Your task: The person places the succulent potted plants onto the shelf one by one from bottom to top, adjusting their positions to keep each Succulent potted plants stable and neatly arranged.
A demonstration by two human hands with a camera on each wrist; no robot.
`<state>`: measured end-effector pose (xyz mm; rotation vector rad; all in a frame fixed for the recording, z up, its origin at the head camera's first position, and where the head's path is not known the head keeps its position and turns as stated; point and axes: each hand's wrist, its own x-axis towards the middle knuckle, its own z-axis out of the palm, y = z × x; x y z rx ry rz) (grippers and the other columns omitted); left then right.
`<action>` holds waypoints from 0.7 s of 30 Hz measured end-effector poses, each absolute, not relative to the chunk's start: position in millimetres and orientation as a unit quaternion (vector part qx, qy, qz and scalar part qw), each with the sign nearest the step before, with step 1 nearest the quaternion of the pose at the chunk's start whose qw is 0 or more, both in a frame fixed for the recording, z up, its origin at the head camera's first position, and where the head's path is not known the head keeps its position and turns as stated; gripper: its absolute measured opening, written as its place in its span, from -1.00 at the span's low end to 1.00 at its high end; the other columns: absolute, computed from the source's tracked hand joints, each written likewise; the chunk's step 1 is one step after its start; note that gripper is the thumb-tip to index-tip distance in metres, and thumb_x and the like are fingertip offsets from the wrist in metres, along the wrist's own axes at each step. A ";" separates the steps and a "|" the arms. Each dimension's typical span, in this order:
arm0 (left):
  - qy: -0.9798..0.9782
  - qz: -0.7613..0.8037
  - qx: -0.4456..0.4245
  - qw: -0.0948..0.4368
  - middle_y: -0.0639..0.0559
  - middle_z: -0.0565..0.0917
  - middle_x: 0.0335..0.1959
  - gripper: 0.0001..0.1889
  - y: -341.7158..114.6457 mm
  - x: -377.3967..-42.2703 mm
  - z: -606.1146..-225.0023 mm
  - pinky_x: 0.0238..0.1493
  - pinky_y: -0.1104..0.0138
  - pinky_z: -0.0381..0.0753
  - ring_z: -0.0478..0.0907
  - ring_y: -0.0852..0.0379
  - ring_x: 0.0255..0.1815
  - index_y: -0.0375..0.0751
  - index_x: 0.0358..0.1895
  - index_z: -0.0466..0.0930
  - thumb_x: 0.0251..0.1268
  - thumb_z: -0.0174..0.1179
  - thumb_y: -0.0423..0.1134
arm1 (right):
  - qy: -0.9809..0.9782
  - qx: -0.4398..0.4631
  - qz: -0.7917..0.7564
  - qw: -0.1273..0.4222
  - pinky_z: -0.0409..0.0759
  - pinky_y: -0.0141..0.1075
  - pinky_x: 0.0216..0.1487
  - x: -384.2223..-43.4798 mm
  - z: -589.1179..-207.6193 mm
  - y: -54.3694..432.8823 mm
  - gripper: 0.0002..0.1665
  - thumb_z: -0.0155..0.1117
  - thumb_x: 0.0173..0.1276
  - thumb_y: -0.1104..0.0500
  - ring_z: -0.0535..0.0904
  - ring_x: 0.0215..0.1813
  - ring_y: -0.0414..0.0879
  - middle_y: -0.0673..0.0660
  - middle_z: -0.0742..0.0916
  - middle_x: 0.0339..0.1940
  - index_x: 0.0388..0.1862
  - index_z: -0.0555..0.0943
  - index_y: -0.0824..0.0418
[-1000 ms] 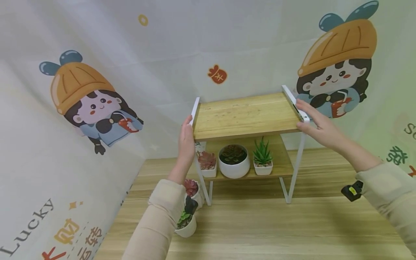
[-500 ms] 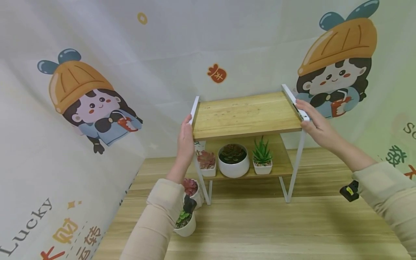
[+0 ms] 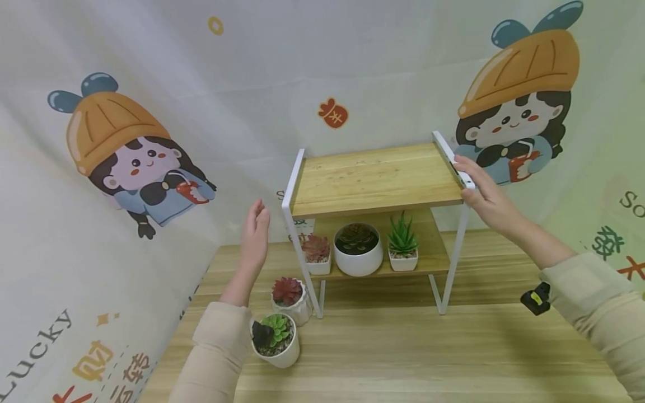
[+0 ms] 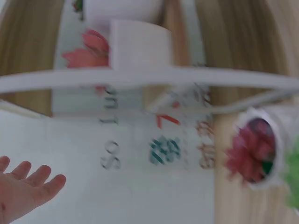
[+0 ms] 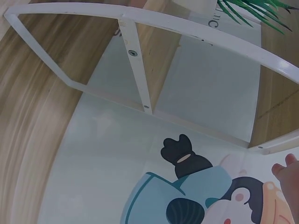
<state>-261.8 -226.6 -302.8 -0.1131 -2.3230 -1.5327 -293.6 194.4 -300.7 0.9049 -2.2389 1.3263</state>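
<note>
A small two-tier shelf (image 3: 373, 178) with wooden boards and a white metal frame stands on the table. My left hand (image 3: 255, 234) is held up beside its left side, apart from the frame, fingers extended; the left wrist view shows the same hand (image 4: 30, 189) spread with nothing in it. My right hand (image 3: 486, 196) rests against the upper right bar, fingers along its outer side and thumb near the front corner. On the lower board stand a pink succulent (image 3: 316, 253), a wide white pot with a dark plant (image 3: 359, 254) and a spiky green plant (image 3: 403, 246).
Left of the shelf, a dark red succulent (image 3: 287, 292) in a white pot and a green succulent (image 3: 276, 330) stand on the wood-grain table (image 3: 403, 352). A printed cloth (image 3: 262, 73) hangs behind. Black wrist cameras (image 3: 536, 299) are strapped to both wrists.
My left hand has let go of the shelf's left bar and moved left and slightly down. The right hand stays at the right bar; the shelf stands as before.
</note>
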 end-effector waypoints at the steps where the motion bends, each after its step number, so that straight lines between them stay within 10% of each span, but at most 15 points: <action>1: -0.825 -0.539 -0.029 0.166 -0.33 0.11 0.37 -0.44 -233.6 -258.8 -309.2 0.38 0.03 0.05 0.04 -0.23 0.38 -0.36 0.40 -0.04 0.46 -0.27 -0.13 | -0.797 0.323 0.474 0.192 -0.09 0.35 0.25 -293.8 -300.9 194.4 -0.40 -0.13 0.46 -0.01 -0.06 0.43 0.23 0.29 0.11 0.44 0.33 0.17 0.32; 11: -0.872 -0.487 0.052 -0.010 -0.37 -0.02 0.40 -0.27 -303.5 -207.0 -391.4 0.30 -0.17 0.03 -0.05 -0.36 0.37 -0.28 0.43 -0.28 0.41 -0.27 0.10 | -0.799 0.324 0.469 0.193 -0.13 0.37 0.24 -293.1 -301.6 194.2 -0.38 -0.14 0.46 -0.02 -0.10 0.42 0.26 0.32 0.09 0.44 0.35 0.13 0.32; 21: -0.829 -0.552 0.073 -0.054 -0.55 -0.04 0.33 -0.20 -309.3 -153.7 -479.0 0.08 -0.02 0.42 0.11 -0.43 0.27 -0.45 0.39 -0.28 0.37 -0.14 0.04 | -0.800 0.321 0.469 0.190 -0.14 0.39 0.23 -293.3 -300.8 193.6 -0.37 -0.15 0.45 -0.04 -0.11 0.42 0.26 0.31 0.09 0.44 0.35 0.13 0.31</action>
